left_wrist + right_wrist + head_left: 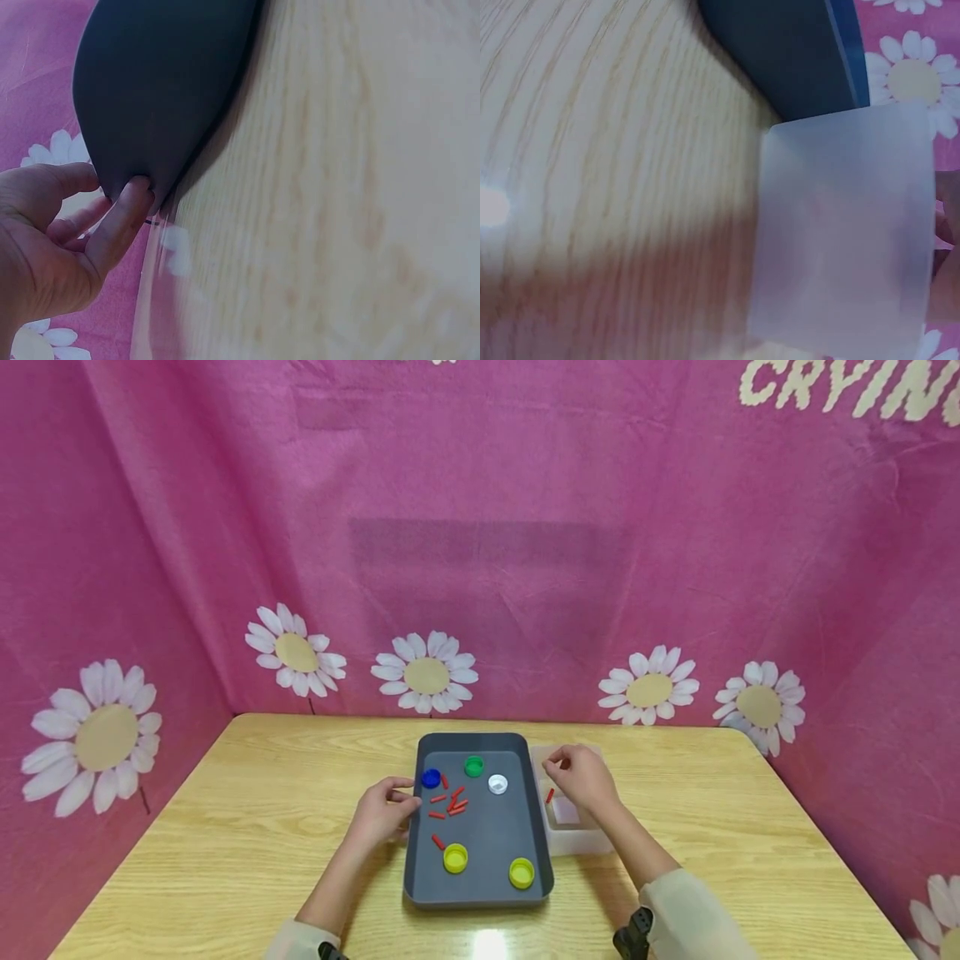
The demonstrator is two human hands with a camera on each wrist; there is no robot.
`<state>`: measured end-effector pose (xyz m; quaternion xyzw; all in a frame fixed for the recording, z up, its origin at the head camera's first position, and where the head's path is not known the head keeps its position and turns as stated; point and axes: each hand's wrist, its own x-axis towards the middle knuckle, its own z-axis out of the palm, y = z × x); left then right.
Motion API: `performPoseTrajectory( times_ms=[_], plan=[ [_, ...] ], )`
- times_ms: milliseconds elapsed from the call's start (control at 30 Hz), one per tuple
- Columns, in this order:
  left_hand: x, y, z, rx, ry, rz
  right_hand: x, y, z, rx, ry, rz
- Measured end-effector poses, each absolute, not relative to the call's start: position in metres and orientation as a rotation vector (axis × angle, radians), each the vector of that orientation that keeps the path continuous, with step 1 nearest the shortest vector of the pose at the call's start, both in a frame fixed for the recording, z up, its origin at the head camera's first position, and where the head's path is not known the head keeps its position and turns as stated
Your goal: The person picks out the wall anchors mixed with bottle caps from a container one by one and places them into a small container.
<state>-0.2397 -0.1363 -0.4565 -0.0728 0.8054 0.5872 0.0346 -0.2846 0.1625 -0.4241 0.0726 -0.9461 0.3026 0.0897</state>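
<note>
On the grey tray (487,893) lie several short red sticks (438,842), mostly near its left side. My left hand (381,810) holds the tray's left edge; in the left wrist view its fingers (124,217) touch the outer wall and rim. Over the translucent white box (577,842) to the right hovers my right hand (585,775), fingers loosely bent and thumb near the index finger. No object shows between these fingertips. One red stick (550,795) is inside the box, just below them. In the right wrist view the box wall (844,232) hides most of that hand.
Bottle caps sit in the tray: blue (431,778), green (474,766), white (497,784) and two yellow, one left (455,858) and one right (521,873). The box stands against the tray's right side. A pink flowered cloth (487,568) hangs behind the wooden table (300,777).
</note>
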Motion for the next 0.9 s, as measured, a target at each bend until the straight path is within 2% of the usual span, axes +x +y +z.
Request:
performPoseTrajectory(
  times_ms=[400, 900],
  plan=[
    [-0.24, -0.136, -0.456, -0.24, 2.477, 1.799, -0.265, 0.129, -0.406, 0.316, -2.725, 1.0],
    [-0.241, -0.136, -0.458, -0.225, 2.488, 1.816, -0.242, 0.078, -0.421, 0.682, -2.843, 0.974]
  ],
)
